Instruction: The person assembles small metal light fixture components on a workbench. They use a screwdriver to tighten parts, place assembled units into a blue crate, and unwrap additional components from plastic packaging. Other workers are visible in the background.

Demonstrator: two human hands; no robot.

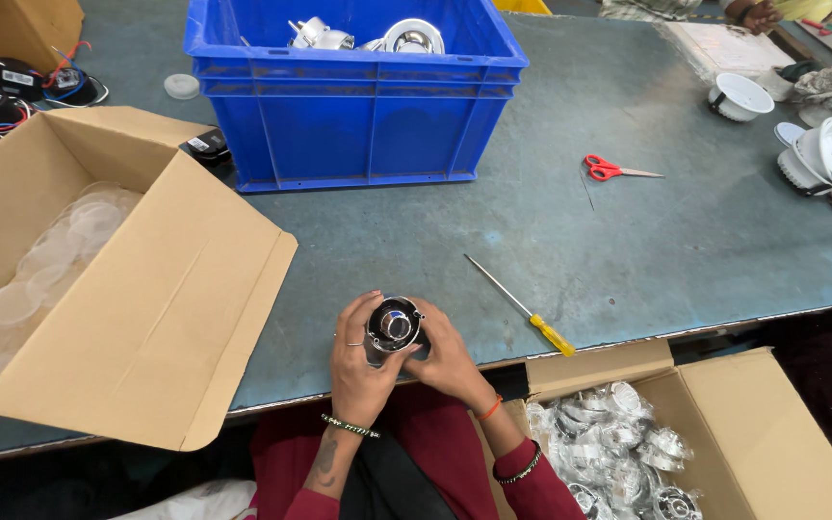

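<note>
On the counter [628,231], one blue crate [353,91] stands beyond two cardboard boxes, one left [98,289] and one right [724,433] of it. Nearer than the crate, both hands, left [358,361] and right [450,361], clasp one chrome reflector cup [394,327] between them. One yellow-handled screwdriver [522,306] and one red scissors [613,169] lie right of the crate.
</note>
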